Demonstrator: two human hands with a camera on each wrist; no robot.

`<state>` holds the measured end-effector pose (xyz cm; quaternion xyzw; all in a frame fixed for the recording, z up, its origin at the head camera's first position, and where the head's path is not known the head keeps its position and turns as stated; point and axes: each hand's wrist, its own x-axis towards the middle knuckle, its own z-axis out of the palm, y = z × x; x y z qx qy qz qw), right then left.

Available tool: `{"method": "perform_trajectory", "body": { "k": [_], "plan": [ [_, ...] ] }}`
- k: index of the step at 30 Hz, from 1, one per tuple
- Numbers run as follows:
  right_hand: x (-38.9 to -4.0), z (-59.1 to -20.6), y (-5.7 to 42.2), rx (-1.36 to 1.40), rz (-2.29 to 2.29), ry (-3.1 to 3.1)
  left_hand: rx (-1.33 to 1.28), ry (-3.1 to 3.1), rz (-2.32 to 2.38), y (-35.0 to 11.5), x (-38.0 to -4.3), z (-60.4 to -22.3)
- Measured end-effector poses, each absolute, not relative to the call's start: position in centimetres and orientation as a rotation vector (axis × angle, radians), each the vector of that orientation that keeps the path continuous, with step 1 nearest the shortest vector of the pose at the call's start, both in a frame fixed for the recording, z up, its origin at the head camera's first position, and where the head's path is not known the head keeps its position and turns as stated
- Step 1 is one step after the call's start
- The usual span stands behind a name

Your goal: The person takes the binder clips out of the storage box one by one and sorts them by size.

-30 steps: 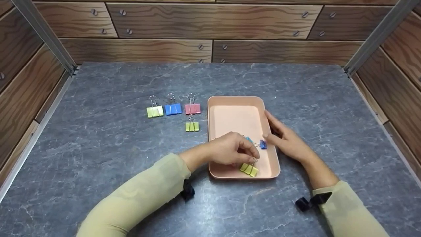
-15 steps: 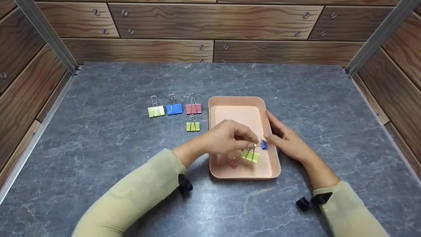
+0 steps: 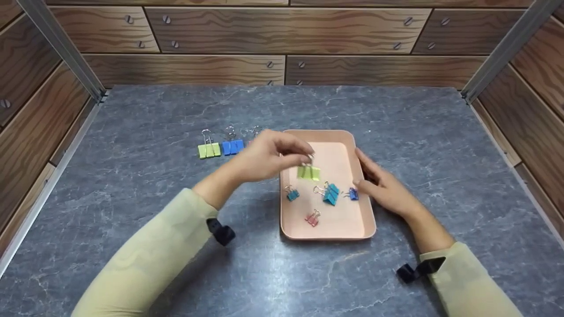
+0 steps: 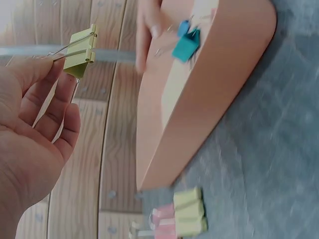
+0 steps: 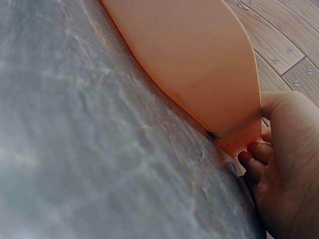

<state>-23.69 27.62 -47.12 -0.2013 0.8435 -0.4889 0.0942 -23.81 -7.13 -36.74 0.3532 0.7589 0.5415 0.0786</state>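
My left hand [image 3: 273,156] pinches a yellow-green binder clip [image 3: 309,173] by its wire handle, above the far half of a peach tray [image 3: 341,222]. The left wrist view shows that clip [image 4: 79,50] hanging from the thumb and fingertips. My right hand [image 3: 385,187] grips the tray's right wall, thumb over the rim and fingers along the outside. In the tray lie a larger teal binder clip [image 3: 330,194], a small teal one [image 3: 292,194], a small pink one [image 3: 313,218] and a small blue one [image 3: 353,193].
Left of the tray, a yellow-green clip [image 3: 209,150] and a blue clip [image 3: 233,147] stand in a row on the grey marbled table [image 3: 145,185]. A pink clip [image 4: 163,219] and another yellow-green clip [image 4: 189,211] are mostly hidden behind my left hand in the head view.
My left hand has lifted the yellow-green binder clip from the tray's near end and carried it up, away and to the left. The right hand stays on the tray.
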Motion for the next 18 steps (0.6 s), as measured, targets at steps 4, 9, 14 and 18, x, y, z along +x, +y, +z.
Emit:
{"method": "perform_trajectory", "body": {
  "k": [4, 9, 14, 18],
  "plan": [
    [-23.7, -47.2, 27.7, -0.590, -1.437, 2.511, 0.996, 2.312, 1.666, -9.2, -24.3, -36.5],
    [-23.9, -47.3, 27.7, -0.593, -1.429, 2.511, 0.876, 2.352, 1.713, -11.8, -24.8, -36.4],
    [-24.0, -47.3, 27.8, -0.596, -1.426, 2.508, 0.762, 2.411, 1.723, -14.1, -25.0, -36.5],
    [-24.0, -47.2, 27.7, -0.604, -1.426, 2.503, 0.684, 2.482, 1.695, -15.8, -25.0, -36.9]
  ]
}}
